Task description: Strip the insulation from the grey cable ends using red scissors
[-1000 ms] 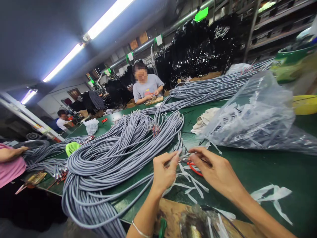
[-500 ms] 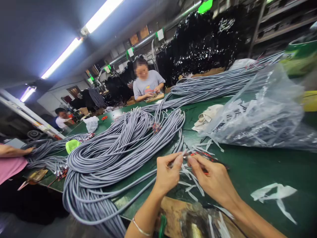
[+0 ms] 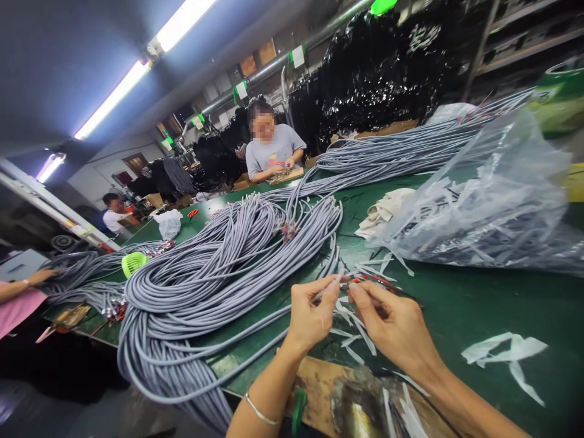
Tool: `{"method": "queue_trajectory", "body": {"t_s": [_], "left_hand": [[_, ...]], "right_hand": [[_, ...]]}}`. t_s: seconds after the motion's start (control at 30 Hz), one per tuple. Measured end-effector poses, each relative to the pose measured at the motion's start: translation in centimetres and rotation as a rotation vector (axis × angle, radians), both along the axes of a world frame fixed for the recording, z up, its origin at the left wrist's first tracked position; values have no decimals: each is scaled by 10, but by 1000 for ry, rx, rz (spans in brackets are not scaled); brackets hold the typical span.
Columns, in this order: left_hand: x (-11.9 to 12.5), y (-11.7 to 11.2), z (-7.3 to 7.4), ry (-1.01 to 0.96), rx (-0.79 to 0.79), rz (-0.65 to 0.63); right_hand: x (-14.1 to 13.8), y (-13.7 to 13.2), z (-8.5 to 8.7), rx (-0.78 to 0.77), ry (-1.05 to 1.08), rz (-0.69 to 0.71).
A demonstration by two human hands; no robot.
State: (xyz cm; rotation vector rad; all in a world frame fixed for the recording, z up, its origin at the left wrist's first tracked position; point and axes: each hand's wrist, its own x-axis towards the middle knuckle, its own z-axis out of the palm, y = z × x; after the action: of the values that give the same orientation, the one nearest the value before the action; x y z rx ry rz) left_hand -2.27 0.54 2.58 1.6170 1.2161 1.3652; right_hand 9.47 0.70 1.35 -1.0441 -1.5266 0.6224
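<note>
Closed around the end of a grey cable (image 3: 262,328), my left hand (image 3: 314,313) is over the green table; a small pale strip pokes up between thumb and finger. Right beside it, my right hand (image 3: 396,325) pinches at the tip of that cable, thumb against forefinger. What exactly lies between those fingertips is too small to tell. The cable runs left into a big looped bundle of grey cables (image 3: 196,298). Red and black wires (image 3: 376,281) lie behind my right hand, among white strips (image 3: 358,325).
A clear plastic bag (image 3: 483,213) of white scraps and a crumpled cloth (image 3: 383,213) stand at right. A torn white piece (image 3: 506,353) lies nearer. A wooden board (image 3: 314,389) sits at the front edge. Across the table a co-worker (image 3: 274,149) sits; another's arm (image 3: 22,289) reaches in at left.
Both hands stay close together at the cable end, shifted very slightly right in the picture. The pale strip at my left thumb shows more. At left, the co-worker's arm has moved a little.
</note>
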Motion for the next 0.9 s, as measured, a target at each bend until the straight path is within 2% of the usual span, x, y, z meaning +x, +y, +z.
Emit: {"method": "queue_trajectory", "body": {"t_s": [0.17, 0.37, 0.7, 0.9], "left_hand": [[1, -2, -2, 174, -23, -40], [-7, 2, 7, 14, -15, 19], [-7, 1, 3, 63, -12, 53], [-6, 3, 1, 104, 17, 65]], "right_hand": [[9, 7, 5, -72, 81, -169], [8, 6, 3, -6, 2, -4], [7, 3, -1, 28, -22, -82], [8, 2, 2, -16, 3, -8]]}}
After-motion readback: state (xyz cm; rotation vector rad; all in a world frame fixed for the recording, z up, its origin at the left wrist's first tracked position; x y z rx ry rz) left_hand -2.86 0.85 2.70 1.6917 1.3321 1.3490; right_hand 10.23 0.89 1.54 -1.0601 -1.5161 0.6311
